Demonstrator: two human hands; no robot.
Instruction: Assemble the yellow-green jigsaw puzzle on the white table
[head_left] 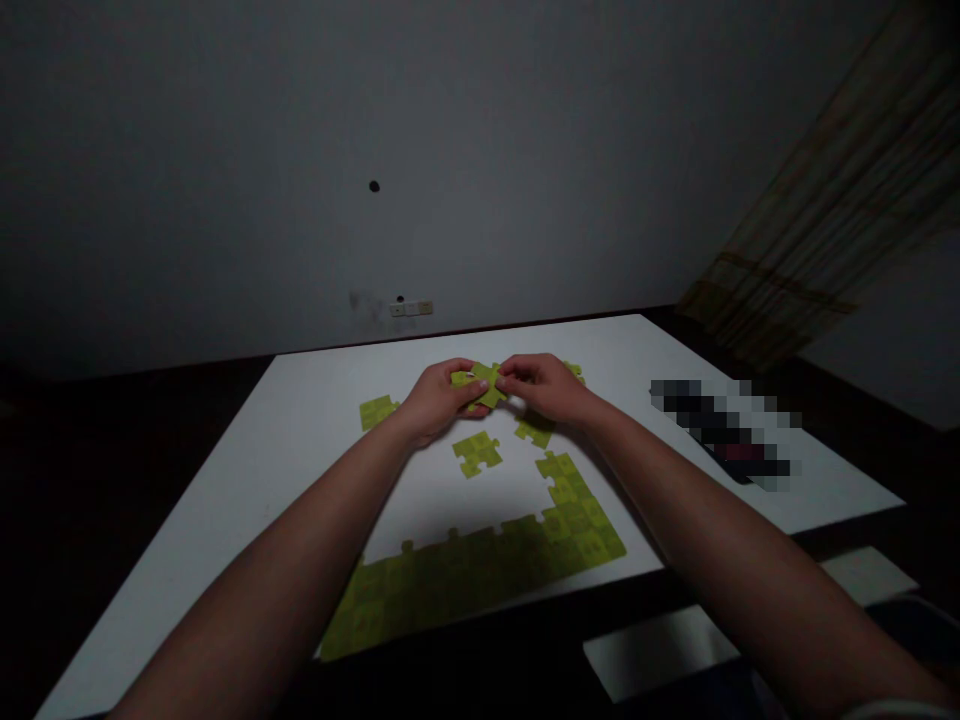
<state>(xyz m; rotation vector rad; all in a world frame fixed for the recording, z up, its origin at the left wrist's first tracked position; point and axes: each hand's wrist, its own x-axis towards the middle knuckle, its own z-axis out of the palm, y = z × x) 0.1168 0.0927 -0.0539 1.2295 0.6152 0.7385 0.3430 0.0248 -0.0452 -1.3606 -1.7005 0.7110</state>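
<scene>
Grey wall rises behind a white table. Near the table's front edge lies a joined band of green jigsaw pieces, with loose pieces beyond it. Left hand and right hand hold one green piece in narrowly closed fingers.

Dim room around me, grey wall ahead, small hole, low switch plate, curtain far right, white table before me

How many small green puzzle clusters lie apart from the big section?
4: left cluster, middle cluster, lower cluster below the right hand, far cluster behind it; hands may hide more.
</scene>
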